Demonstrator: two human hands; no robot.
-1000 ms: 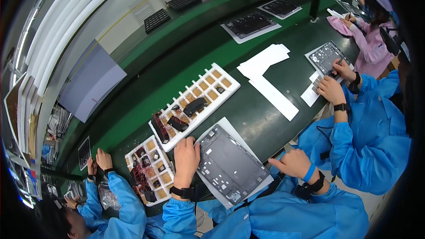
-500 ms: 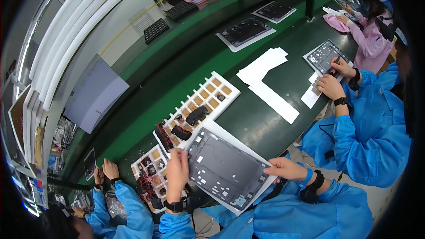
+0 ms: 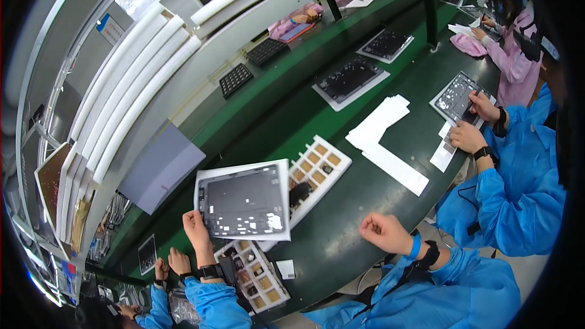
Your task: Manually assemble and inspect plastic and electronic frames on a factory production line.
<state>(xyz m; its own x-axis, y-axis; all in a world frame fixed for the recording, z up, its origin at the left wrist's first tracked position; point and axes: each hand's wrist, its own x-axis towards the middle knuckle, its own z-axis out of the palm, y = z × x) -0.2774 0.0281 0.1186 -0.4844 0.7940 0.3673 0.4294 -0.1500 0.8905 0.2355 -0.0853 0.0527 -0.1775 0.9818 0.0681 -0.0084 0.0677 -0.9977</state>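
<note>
My left hand (image 3: 196, 230) grips the lower left corner of a dark grey tablet back housing (image 3: 241, 198). White stickers dot its inner side, and a white sheet (image 3: 283, 176) lies behind it. The housing is raised and partly covers two white foam trays (image 3: 344, 161) with small compartments. My right hand (image 3: 385, 233) hovers above the green bench with its fingers curled in, and nothing shows in it. Dark wired parts lie in the nearer tray (image 3: 281, 297). Beside that tray is a small white card (image 3: 285, 269).
White paper strips (image 3: 396, 170) lie on the green bench (image 3: 329, 244). At the right, a co-worker's hands (image 3: 468, 137) work on another housing (image 3: 451, 94). Another person's hands (image 3: 178, 261) are close at my left. Two dark housings (image 3: 350, 79) rest on white sheets farther back.
The housing has moved left and up in my left hand and turned. My right hand has let go of its edge. More of the bench in front of me shows.
</note>
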